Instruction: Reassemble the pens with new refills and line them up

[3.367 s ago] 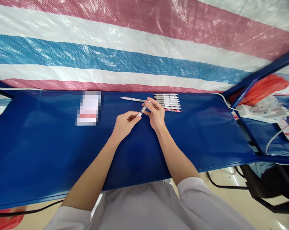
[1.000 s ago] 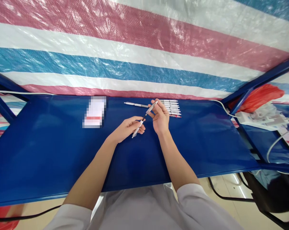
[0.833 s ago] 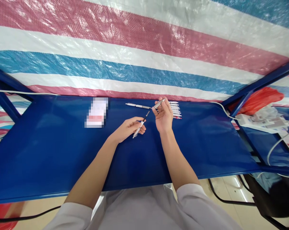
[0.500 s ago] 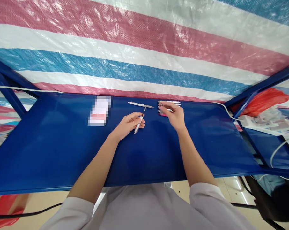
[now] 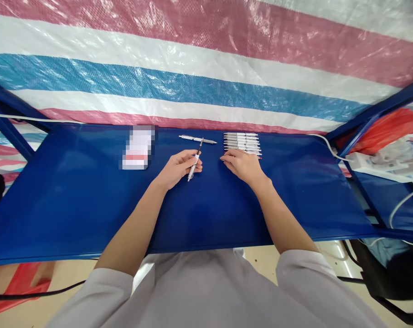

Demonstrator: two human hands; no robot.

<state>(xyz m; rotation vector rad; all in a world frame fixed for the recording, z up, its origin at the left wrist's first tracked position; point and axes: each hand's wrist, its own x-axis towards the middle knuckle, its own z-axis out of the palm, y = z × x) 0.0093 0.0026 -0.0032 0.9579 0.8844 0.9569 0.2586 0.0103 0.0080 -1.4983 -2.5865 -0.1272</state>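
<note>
My left hand grips a white pen that is tilted upward, a thin dark refill sticking out of its upper end. Behind it, another white pen lies across the blue table. To the right is a row of several white pens, laid side by side. My right hand rests palm down at the row's near edge, its fingers bent and together. A bit of pink shows beside that hand. Whatever its fingertips hold or press is hidden.
A blurred-out white and pink rectangle lies on the blue table to the left. A striped plastic sheet hangs behind. At right are a white power strip, a red plastic bag and a white cable.
My right hand has turned palm down and moved off the row's left end to its near edge, uncovering more pens. The left hand still holds its pen. The view has shifted slightly.
</note>
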